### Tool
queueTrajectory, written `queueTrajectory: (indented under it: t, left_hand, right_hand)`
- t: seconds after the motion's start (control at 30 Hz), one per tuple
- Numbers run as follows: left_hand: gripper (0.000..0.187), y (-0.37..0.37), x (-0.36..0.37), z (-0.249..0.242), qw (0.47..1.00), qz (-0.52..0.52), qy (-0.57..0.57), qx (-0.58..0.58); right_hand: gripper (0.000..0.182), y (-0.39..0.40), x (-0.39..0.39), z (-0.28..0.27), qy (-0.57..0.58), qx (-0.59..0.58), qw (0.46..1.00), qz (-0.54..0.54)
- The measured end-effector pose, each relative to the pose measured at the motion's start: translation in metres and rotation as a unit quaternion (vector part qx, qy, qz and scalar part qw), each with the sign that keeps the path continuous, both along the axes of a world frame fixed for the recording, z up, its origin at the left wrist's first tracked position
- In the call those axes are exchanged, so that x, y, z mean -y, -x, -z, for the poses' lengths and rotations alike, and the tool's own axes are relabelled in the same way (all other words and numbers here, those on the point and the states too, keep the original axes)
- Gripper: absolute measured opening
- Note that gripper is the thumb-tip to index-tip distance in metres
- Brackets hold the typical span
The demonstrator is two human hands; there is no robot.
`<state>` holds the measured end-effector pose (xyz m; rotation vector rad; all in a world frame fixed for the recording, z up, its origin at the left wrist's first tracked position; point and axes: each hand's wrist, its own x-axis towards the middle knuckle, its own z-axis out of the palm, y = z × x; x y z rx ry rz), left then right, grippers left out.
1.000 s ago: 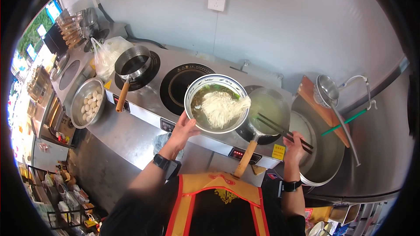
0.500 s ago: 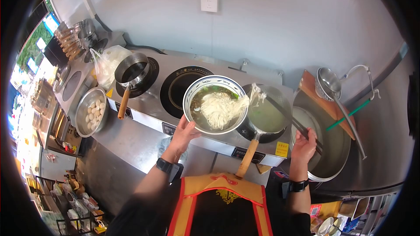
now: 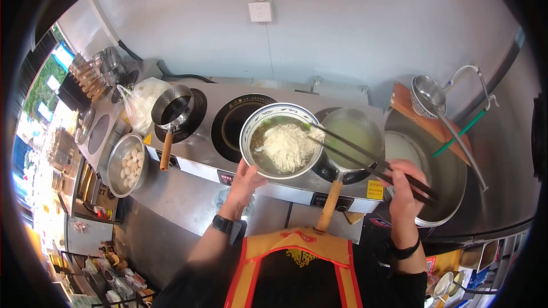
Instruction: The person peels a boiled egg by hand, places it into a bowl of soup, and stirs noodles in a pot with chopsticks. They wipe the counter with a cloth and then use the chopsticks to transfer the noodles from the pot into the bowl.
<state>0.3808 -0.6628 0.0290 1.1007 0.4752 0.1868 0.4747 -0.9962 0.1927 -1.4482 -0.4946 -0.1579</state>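
My left hand [image 3: 246, 178] holds a blue-rimmed bowl [image 3: 255, 122] from below, above the steel cooktop [image 3: 200, 151]. White noodles [image 3: 287, 146] and greens lie in broth inside the bowl. My right hand [image 3: 403, 185] grips long dark chopsticks [image 3: 365, 158], whose tips reach the noodles at the bowl's right rim. Right of the bowl sits a small pan [image 3: 358, 131] of pale green broth with a wooden handle [image 3: 327, 211] pointing toward me.
A second wooden-handled pot [image 3: 172, 102] sits on the left burner, with an empty black burner [image 3: 231, 122] beside it. A metal bowl of white balls [image 3: 128, 163] and a plastic bag [image 3: 142, 94] lie left. A big steel basin [image 3: 445, 188], strainers [image 3: 431, 94] and a wooden board [image 3: 425, 125] are right.
The chopsticks lifted noodles out of the small pan and carried them left into the bowl. Now all the noodles rest in the bowl and none hang over its rim.
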Motion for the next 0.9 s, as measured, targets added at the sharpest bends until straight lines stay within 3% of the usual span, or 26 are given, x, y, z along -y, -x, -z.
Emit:
queueTrajectory:
  t: [0.13, 0.33, 0.57, 0.73, 0.9]
  left_hand:
    - [0.073, -0.002, 0.005, -0.012, 0.999, -0.009, 0.039, 0.012]
    - [0.064, -0.007, 0.013, -0.023, 0.997, -0.059, 0.054, 0.003]
    - [0.061, -0.005, 0.011, -0.023, 0.997, -0.065, 0.047, -0.009]
    - [0.061, -0.002, 0.012, -0.034, 0.997, -0.06, 0.04, -0.019]
    - [0.062, -0.001, 0.012, -0.032, 0.997, -0.053, 0.045, -0.02]
  right_hand:
    - [0.015, 0.001, 0.017, 0.025, -0.011, 0.046, 0.994, 0.099]
    - [0.016, -0.006, 0.016, 0.069, -0.084, -0.088, 0.98, 0.159]
    - [0.014, -0.03, 0.002, 0.12, -0.181, -0.194, 0.957, 0.12]
    - [0.016, -0.039, 0.001, 0.112, -0.274, -0.208, 0.932, 0.111]
    - [0.013, -0.023, -0.02, 0.073, -0.177, -0.118, 0.975, 0.066]
